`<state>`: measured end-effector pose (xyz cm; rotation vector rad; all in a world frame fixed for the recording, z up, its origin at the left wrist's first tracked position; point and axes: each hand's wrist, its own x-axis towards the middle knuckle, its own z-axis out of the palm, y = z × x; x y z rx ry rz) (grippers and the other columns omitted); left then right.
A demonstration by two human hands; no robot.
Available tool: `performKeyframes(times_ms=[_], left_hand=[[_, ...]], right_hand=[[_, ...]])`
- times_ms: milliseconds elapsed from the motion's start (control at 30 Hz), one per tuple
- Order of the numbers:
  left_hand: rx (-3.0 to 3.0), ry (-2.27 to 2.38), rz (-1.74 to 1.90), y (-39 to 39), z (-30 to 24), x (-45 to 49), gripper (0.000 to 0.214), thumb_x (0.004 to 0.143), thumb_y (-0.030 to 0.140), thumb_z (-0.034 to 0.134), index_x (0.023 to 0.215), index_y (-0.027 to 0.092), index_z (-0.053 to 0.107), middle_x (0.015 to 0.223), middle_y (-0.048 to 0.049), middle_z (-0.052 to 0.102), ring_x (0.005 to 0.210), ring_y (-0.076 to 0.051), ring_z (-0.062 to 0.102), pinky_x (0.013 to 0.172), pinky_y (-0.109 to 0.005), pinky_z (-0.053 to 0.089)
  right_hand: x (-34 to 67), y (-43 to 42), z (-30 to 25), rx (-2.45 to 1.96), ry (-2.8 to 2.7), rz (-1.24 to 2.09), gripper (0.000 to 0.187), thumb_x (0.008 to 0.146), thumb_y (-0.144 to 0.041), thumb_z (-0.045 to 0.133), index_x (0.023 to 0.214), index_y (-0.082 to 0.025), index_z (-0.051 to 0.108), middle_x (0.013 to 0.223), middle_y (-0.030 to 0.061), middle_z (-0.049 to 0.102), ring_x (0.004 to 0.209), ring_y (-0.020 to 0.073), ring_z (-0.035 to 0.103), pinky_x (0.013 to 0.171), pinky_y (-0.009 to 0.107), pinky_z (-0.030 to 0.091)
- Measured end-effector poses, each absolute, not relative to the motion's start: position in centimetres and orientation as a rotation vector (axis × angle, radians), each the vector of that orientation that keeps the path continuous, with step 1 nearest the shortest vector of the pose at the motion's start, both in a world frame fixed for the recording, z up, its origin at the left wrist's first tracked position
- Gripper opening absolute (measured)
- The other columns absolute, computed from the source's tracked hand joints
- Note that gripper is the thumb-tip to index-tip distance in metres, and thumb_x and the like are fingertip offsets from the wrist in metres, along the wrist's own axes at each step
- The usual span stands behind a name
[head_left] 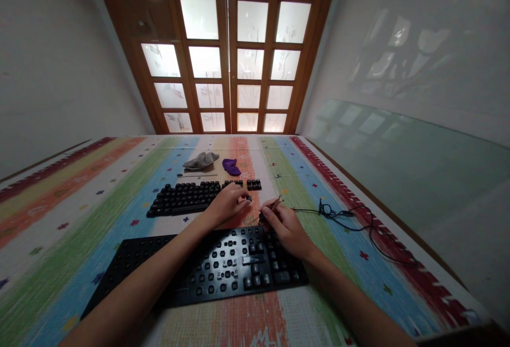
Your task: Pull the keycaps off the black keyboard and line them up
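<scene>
My left hand (230, 204) is closed just beyond the keyboard's far edge, with a small black keycap (249, 198) at its fingertips. My right hand (286, 226) pinches a thin brownish tool (274, 204), whose exact kind I cannot make out. A dark keycap (262, 217) shows beside the right fingertips, above the keyboard's far edge. Below both hands lies a black keyboard (187, 295). Its left and middle parts are bare of caps, while keycaps remain on the right part. My left forearm covers some of it. Removed keycaps (187, 198) stand in rows beyond the keyboard.
A grey cloth (201, 161) and a purple cloth (231, 167) lie farther back. A thin stick (197, 175) rests before the grey cloth. The black cable (358, 219) runs loosely to the right over the striped tablecloth (131, 187). Wooden glazed doors (227, 54) stand behind the table.
</scene>
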<state>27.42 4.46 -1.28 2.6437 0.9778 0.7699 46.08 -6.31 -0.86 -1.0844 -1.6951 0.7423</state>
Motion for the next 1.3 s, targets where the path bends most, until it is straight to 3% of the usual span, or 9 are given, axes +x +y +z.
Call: performKeyframes(times_ms=[267,1300], left_hand=[[2.745,1.146,0.558,6.3,-2.7,30.6,0.020,0.086,0.016,0.060,0.070,0.014,0.072,0.079,-0.0100,0.068,0.085,-0.023,0.060,0.081,-0.034,0.046],[2.741,1.403,0.509,6.8,-2.5,31.2,0.019,0.087,0.019,0.054,0.082,0.012,0.071,0.088,-0.0128,0.068,0.087,-0.025,0.064,0.084,-0.036,0.048]], right_hand=[[45.9,-6.5,-0.6,-1.082,-1.689,0.775,0.035,0.100,-0.047,0.045,0.087,-0.018,0.059,0.073,0.0012,0.060,0.063,0.0146,0.058,0.063,0.027,0.045],[46.0,-6.8,0.1,-1.080,-1.712,0.787,0.038,0.100,-0.051,0.044,0.091,-0.018,0.060,0.074,0.0013,0.060,0.065,0.0148,0.058,0.062,0.027,0.045]])
